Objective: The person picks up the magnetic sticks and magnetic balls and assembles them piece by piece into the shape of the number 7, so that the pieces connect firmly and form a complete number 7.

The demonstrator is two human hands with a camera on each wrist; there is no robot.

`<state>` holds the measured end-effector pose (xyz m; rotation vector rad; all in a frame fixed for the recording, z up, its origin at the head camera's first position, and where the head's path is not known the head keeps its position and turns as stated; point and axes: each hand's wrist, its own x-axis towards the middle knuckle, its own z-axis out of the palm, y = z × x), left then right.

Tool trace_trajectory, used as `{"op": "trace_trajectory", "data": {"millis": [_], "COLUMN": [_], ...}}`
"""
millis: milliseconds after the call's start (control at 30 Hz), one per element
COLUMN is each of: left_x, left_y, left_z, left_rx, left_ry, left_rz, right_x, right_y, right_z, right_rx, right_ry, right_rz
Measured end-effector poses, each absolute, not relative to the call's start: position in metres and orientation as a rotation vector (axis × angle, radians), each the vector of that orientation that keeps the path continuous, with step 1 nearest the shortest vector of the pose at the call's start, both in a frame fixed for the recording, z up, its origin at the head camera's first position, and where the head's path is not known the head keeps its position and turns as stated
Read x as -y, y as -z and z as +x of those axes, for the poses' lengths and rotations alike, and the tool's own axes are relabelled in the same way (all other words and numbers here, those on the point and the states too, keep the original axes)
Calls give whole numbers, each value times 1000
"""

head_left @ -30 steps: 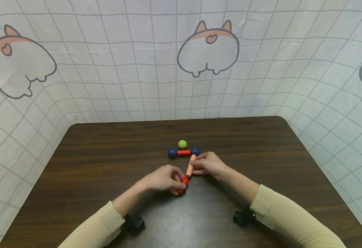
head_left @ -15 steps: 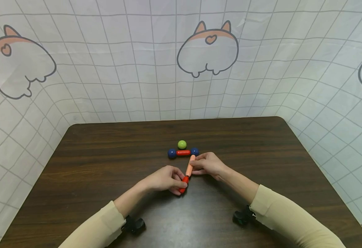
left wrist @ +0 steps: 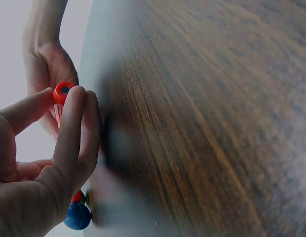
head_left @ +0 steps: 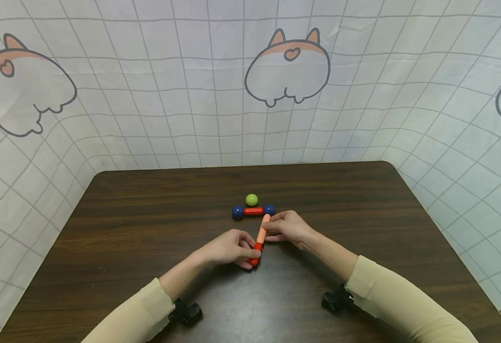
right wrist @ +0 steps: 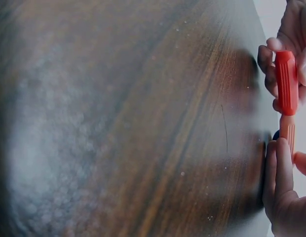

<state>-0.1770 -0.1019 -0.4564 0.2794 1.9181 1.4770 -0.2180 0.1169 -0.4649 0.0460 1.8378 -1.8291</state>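
My left hand (head_left: 229, 247) pinches a ribbed red magnetic rod (right wrist: 286, 84) between thumb and fingers, low over the table. My right hand (head_left: 291, 227) pinches a peach-coloured rod (head_left: 261, 235) just beyond it. The two rods meet end to end in one slanting line. In the left wrist view, the near end of the red rod shows a round dark centre inside a red ring. Past the peach rod's far tip lies a second red rod (head_left: 253, 210) with a blue ball (head_left: 237, 212) at its left end and another blue ball (head_left: 269, 209) at its right.
A lime-green ball (head_left: 252, 200) sits right behind the second red rod. Everything stands on a dark wood-grain table (head_left: 147, 205) with rounded far corners. A white gridded curtain (head_left: 216, 95) with cartoon prints surrounds its back and sides.
The red rod in my left hand has moved slightly up and right and turned into line with the peach rod, closing the gap between them. My right hand has stayed nearly still.
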Motion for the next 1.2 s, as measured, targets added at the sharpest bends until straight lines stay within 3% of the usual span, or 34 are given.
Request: {"op": "trace_trajectory", "data": {"millis": [533,1200], "left_x": [105,103], "left_y": [453,442], "left_z": [-178,-202], "left_rx": [-1966,-2728], "left_ry": [-1483,-1543], "left_rz": [256,498], "right_x": [-117,-117], "right_y": [464,465], "right_z": [-218,-220], "right_rx": [-1840,-1838], "right_ry": [1821,1826], "right_rz": [43,73]}}
